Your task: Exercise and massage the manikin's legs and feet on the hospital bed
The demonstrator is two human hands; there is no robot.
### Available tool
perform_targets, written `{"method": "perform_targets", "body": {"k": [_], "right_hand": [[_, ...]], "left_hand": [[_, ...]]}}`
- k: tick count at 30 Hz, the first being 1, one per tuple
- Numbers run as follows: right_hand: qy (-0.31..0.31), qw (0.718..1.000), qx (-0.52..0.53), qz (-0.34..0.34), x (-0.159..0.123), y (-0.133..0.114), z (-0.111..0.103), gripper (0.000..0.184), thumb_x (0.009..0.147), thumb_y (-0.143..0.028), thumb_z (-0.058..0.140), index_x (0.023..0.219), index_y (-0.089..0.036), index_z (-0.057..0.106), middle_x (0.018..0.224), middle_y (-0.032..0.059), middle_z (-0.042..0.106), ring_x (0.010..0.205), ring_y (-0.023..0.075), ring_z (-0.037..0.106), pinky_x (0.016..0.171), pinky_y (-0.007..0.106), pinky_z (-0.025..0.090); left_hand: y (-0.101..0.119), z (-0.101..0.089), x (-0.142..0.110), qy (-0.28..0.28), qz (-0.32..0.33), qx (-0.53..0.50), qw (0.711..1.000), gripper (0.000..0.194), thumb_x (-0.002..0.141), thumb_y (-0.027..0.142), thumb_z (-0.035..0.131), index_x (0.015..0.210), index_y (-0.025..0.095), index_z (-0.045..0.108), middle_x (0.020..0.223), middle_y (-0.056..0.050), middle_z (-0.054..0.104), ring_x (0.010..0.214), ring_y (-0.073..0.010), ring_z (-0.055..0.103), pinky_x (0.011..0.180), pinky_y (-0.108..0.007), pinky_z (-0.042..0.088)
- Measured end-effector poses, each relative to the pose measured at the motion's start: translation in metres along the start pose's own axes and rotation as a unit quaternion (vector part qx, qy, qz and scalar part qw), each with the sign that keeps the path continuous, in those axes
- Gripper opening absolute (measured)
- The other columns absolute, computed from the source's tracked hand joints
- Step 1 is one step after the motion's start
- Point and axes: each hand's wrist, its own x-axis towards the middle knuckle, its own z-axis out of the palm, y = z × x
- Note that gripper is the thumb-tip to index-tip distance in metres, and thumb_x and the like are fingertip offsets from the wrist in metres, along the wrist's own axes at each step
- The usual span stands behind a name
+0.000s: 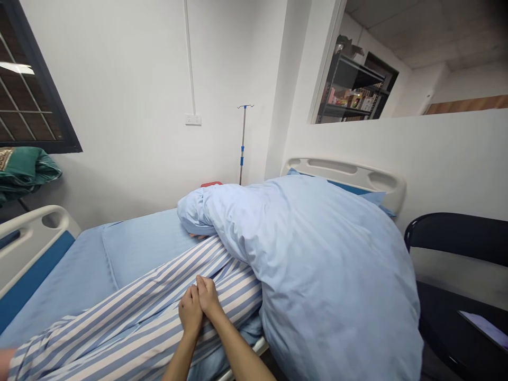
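Head-camera view over a hospital bed [79, 280] made up with a light blue sheet. The left hand [190, 312] and right hand [208, 297] lie side by side, touching each other, on blue-and-white striped trousers [130, 312] that appear to clothe the legs of a person lying on the bed. The fingers of both hands are gently curled against the cloth; whether they pinch it or merely rest there cannot be told from this angle. A bulky light blue quilt [317, 275] rises just beyond the hands and covers the rest of the body, with what may be fingers [197, 236] showing under its fold (the view here is poor). Around the bed stand a steel IV pole [242, 143] against the white wall, a black chair [452, 238] on the right and a folded green cloth [24, 169] on the left, below a barred window [27, 79]. A wall socket [192, 119] sits beside the pole.
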Motion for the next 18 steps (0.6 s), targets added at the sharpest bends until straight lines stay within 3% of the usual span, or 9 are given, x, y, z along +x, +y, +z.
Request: {"method": "perform_targets", "body": {"k": [4, 9, 12, 18], "right_hand": [[-0.021, 0.990, -0.139, -0.022, 0.002, -0.013, -0.007, 0.047, 0.092, -0.036, 0.027, 0.055, -0.018, 0.050, 0.055, 0.0021, 0.056, 0.054, 0.0126, 0.046, 0.053, 0.024, 0.030], [-0.091, 0.940, -0.315, -0.093, 0.007, -0.033, -0.024, 0.041, 0.091, -0.031, 0.032, 0.069, -0.018, 0.064, 0.072, 0.0074, 0.068, 0.064, 0.0158, 0.057, 0.060, 0.025, 0.032], [-0.094, 0.940, -0.315, -0.088, 0.006, -0.028, -0.027, 0.042, 0.092, -0.030, 0.032, 0.068, -0.018, 0.064, 0.071, 0.0072, 0.069, 0.064, 0.0155, 0.058, 0.058, 0.025, 0.030], [-0.014, 0.971, -0.231, -0.065, -0.007, -0.005, -0.025, 0.047, 0.094, -0.033, 0.026, 0.067, -0.017, 0.061, 0.064, 0.0057, 0.065, 0.059, 0.0130, 0.054, 0.057, 0.026, 0.027]], "left_hand": [[-0.001, -0.002, 0.001, -0.019, -0.013, 0.004, 1.000, 0.036, 0.089, 0.034, 0.025, 0.073, 0.021, 0.054, 0.081, -0.007, 0.067, 0.075, -0.0169, 0.058, 0.065, -0.025, 0.035], [0.001, -0.002, -0.002, -0.035, -0.011, 0.009, 0.999, 0.034, 0.090, 0.033, 0.027, 0.085, 0.021, 0.058, 0.087, -0.007, 0.068, 0.080, -0.0180, 0.060, 0.066, -0.026, 0.036], [0.003, 0.000, -0.003, -0.030, -0.015, 0.033, 0.999, 0.035, 0.090, 0.033, 0.026, 0.082, 0.021, 0.058, 0.086, -0.008, 0.069, 0.082, -0.0190, 0.061, 0.066, -0.026, 0.036], [0.005, 0.002, -0.004, -0.032, 0.008, 0.086, 0.996, 0.032, 0.089, 0.030, 0.029, 0.084, 0.021, 0.059, 0.088, -0.007, 0.069, 0.084, -0.0182, 0.061, 0.069, -0.026, 0.036]]}}
